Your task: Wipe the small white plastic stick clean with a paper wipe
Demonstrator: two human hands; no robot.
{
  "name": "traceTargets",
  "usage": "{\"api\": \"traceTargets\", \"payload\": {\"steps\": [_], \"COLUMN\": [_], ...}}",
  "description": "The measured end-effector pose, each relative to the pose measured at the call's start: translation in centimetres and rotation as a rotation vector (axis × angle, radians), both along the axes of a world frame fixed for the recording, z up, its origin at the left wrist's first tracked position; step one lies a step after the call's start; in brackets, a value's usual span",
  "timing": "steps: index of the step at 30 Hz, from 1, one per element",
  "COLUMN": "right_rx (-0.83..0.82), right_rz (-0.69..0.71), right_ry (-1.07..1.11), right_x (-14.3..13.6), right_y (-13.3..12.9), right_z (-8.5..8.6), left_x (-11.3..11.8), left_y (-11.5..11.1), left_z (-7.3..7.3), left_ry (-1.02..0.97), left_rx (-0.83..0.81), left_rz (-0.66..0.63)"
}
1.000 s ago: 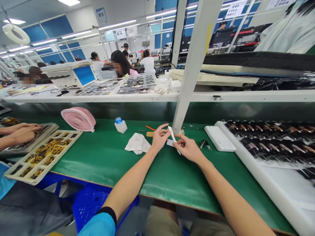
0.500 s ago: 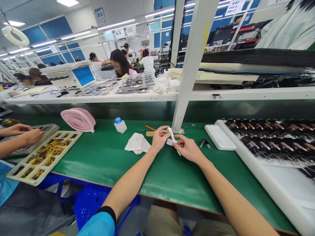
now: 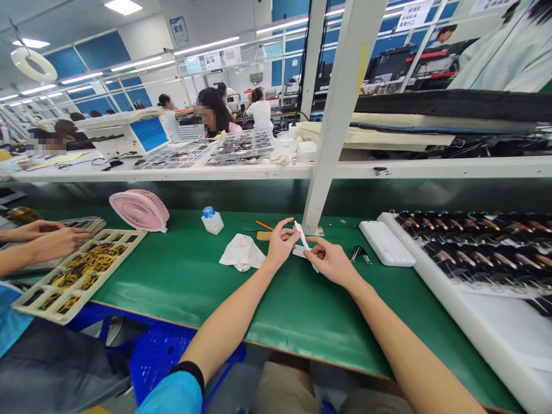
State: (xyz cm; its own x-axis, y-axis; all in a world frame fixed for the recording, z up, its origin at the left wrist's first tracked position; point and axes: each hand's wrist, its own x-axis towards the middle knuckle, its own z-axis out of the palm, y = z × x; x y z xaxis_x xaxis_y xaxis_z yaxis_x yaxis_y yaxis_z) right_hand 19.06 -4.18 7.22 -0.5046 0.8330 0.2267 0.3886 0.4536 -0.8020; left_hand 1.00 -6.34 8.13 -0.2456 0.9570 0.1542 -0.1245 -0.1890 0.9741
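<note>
A thin white strip-like piece [image 3: 301, 234] is held up on a slant over the green table. My left hand [image 3: 281, 244] pinches its upper end, and my right hand [image 3: 330, 257] grips its lower part between thumb and fingers. What exactly the piece is I cannot make out. Just beneath it lies a flat white block [image 3: 298, 250], partly hidden by the hands. A crumpled white cloth [image 3: 242, 253] rests left of my left hand. Behind that hand are a tan block [image 3: 263, 236] and an orange stick [image 3: 264, 225]. Black binder clips [image 3: 360, 253] lie right of my right hand.
A bottle with a blue cap [image 3: 212, 221] and a pink fan [image 3: 140, 210] stand at the back left. A co-worker's hands [image 3: 60, 241] are by a tray of yellow parts [image 3: 125, 244]. To the right are a white case [image 3: 387, 244], a rack of clipped pieces [image 3: 435, 270] and a white post [image 3: 326, 155].
Both hands keep their hold on the white piece, with only a slight shift in its angle. The co-worker's hands have moved right, toward the parts tray. The view has shifted slightly.
</note>
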Motion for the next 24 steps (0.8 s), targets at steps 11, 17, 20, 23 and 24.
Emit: {"api": "traceTargets", "payload": {"steps": [11, 17, 20, 23, 24], "right_rx": [-0.009, -0.045, -0.032, -0.004, 0.001], "right_rz": [-0.262, -0.335, -0.359, -0.377, -0.382], "right_ry": [0.189, 0.188, 0.200, 0.242, 0.256], "right_x": [0.3, 0.4, 0.3, 0.3, 0.4], "right_y": [-0.1, -0.3, -0.5, -0.5, -0.6], "right_z": [1.6, 2.3, 2.4, 2.5, 2.5], "left_x": [0.3, 0.2, 0.3, 0.3, 0.3], "left_y": [0.2, 0.4, 0.5, 0.5, 0.6], "left_z": [-0.4, -0.6, -0.7, -0.9, -0.9], "left_ry": [0.091, 0.088, 0.089, 0.089, 0.089], "left_rx": [-0.017, -0.011, -0.006, -0.002, -0.001], "left_rz": [-0.072, -0.070, -0.070, -0.070, -0.069]}}
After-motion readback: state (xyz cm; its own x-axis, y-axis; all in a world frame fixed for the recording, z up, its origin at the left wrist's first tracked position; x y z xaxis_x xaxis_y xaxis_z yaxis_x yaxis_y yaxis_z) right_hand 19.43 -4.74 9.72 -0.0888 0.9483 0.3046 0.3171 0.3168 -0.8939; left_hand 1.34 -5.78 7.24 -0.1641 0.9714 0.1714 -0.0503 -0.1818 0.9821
